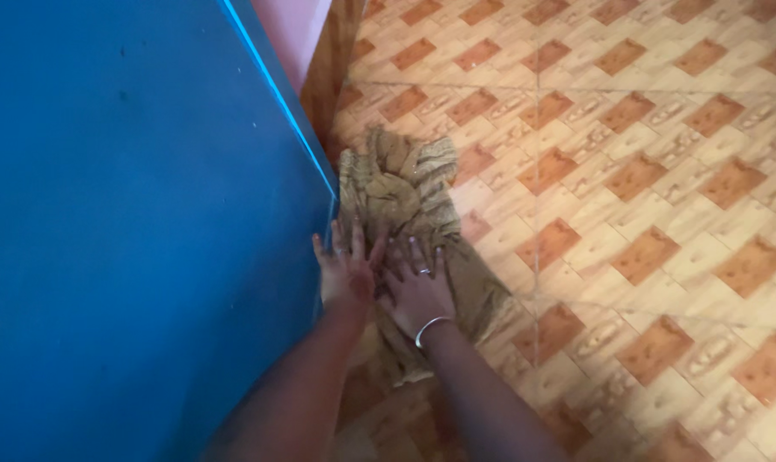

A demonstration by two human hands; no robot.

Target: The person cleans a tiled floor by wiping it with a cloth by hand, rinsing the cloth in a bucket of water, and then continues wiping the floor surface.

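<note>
A crumpled olive-brown cloth [401,184] lies on the tiled floor [627,171] beside a blue panel. My left hand [345,272] presses flat on the cloth's near part, fingers spread, right by the panel's edge. Next to it, my right hand [415,289] also lies flat on the cloth with its fingers apart; it has a ring on one finger and a silver bangle at the wrist. The two hands touch side by side. Part of the cloth is hidden under both hands and forearms.
A large blue panel [131,231] with a lighter blue edge fills the left half. Behind it stand a pink wall [292,30] and a brown wooden strip [335,64]. Tan floor tiles with orange-brown diamonds spread to the right.
</note>
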